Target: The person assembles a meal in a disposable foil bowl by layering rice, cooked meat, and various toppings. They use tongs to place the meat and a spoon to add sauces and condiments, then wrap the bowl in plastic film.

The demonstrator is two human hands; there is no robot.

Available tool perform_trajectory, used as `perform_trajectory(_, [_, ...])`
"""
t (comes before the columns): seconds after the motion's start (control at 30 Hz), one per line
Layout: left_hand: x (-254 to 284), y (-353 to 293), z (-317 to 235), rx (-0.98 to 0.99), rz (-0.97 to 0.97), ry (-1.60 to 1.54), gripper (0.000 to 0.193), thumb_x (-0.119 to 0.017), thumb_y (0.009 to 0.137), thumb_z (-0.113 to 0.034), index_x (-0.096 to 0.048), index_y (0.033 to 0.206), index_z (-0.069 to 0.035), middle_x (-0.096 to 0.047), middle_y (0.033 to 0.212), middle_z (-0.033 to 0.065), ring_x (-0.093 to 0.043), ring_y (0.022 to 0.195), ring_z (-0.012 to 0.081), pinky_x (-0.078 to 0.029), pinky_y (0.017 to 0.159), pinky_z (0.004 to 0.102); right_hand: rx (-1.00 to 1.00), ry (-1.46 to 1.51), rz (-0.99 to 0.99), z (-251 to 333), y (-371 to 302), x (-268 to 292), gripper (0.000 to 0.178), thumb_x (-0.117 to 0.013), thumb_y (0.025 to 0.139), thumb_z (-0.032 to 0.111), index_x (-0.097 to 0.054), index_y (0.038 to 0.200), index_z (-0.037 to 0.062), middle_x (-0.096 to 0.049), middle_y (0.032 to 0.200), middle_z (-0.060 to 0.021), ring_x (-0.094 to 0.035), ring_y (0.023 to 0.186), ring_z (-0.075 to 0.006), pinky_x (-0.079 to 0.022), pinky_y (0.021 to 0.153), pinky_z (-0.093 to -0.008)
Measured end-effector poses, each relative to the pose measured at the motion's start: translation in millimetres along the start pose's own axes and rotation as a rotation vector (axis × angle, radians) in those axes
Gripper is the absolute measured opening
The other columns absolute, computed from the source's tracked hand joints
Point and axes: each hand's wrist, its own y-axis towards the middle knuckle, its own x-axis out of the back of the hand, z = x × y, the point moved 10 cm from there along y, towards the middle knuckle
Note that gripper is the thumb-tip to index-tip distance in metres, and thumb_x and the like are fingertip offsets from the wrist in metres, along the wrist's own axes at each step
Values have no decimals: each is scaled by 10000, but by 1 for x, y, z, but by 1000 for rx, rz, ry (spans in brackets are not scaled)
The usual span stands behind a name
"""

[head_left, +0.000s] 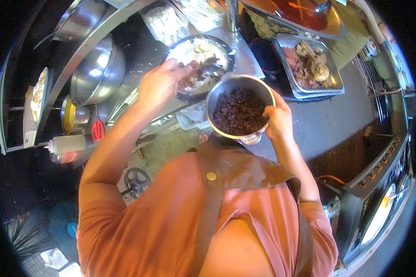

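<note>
Counter (247,60), pot (250,84) in right hand (279,121)

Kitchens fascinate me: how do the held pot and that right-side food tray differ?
The pot is round; the tray is rectangular. The right hand holds the pot, while the tray sits untouched. The pot contains dark, crumbly food; the tray, paler chunks. Both look metallic.

Plate (230,51) partly hidden; upper pan (339,29) cropped

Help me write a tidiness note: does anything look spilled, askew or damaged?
Nothing clearly stands out: the dark food sits inside the pot, held by the right hand, and the left hand is at the plate.
</note>
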Motion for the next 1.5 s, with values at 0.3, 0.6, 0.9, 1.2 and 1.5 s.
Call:
perform_trajectory(0.3, [-43,-32,-96,-285,399,-130,150,-578,780,-138,-674,892,-111,-583,875,130,-647,729,325,-531,629,444,31,145,34,4,-5,-13,673,-341,568,-187,-567,1189,-61,-645,1097,-145,-621,1009,-232,-477,887,-304])
perform_trajectory(0.6, [-55,-15,-78,-44,467,-20,177,-575,772,-126,-680,913,-143,-578,881,129,-644,760,331,-537,662,443,31,173,47,-4,0,-11,663,-349,570,-180,-570,1183,-61,-650,1089,-145,-629,986,-235,-485,875,-308])
perform_trajectory(0.9, [-66,-27,-87,-173,624,-486,280,-654,736,-42,-710,1003,-106,-668,910,136,-653,829,319,-510,727,405,-11,131,21,-19,2,-10,665,-364,573,-166,-560,1200,-62,-645,1105,-142,-624,985,-232,-484,855,-296])
perform_trajectory(1.2, [-71,-3,-33,97,731,-780,233,-652,822,-55,-703,1047,-88,-710,918,114,-652,813,161,-494,770,286,-3,166,1,-10,6,-16,686,-368,564,-169,-557,1212,-52,-641,1111,-144,-619,991,-234,-481,843,-287])
perform_trajectory(1.5, [-61,48,55,308,370,-488,278,-610,820,-48,-708,1061,-147,-673,865,117,-643,753,210,-504,670,373,8,134,-13,-8,0,-15,713,-353,542,-172,-542,1221,-64,-629,1139,-154,-607,1040,-245,-464,902,-303])
